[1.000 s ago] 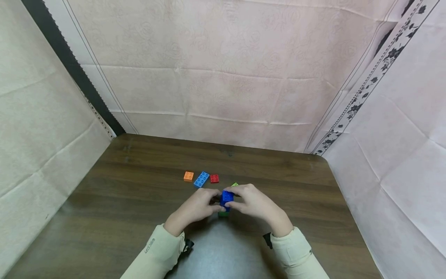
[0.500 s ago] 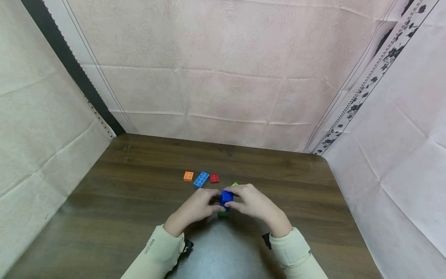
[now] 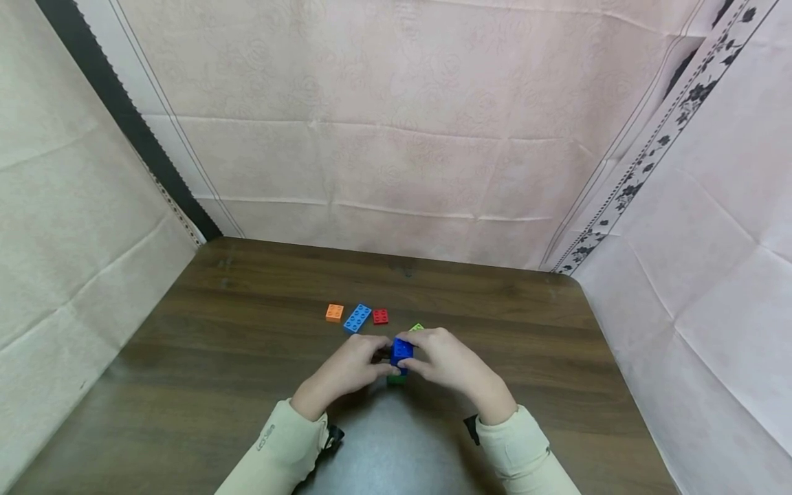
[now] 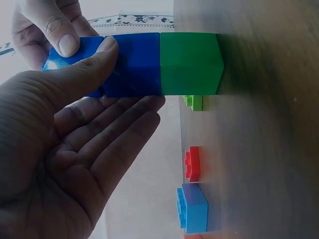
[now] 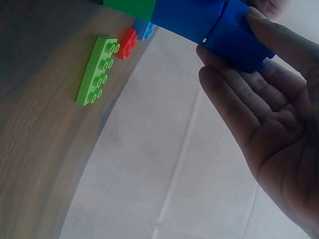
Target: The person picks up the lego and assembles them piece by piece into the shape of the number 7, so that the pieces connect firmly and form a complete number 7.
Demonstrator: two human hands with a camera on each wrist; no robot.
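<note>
A stack of toy building bricks stands upright on the table between both hands. Its base is a green brick (image 4: 192, 64), with a blue brick (image 4: 139, 64) above it. A second blue brick (image 5: 234, 42) sits at the top, slightly tilted, with a narrow gap at the seam below it in the right wrist view. My left hand (image 3: 349, 364) grips the stack around the lower blue brick, thumb at the seam, fingers on the far side. My right hand (image 3: 454, 364) pinches the top blue brick between thumb and fingers.
Behind the hands on the wooden table (image 3: 247, 385) lie an orange brick (image 3: 335, 313), a light blue brick (image 3: 357, 318) and a red brick (image 3: 380, 316). A lime green brick (image 5: 97, 72) lies beyond the right hand, partly hidden in the head view. Pale cloth (image 3: 396, 137) hangs around the table.
My right hand and the top blue brick have shifted very slightly to the left. The left hand stays in place around the stack.
</note>
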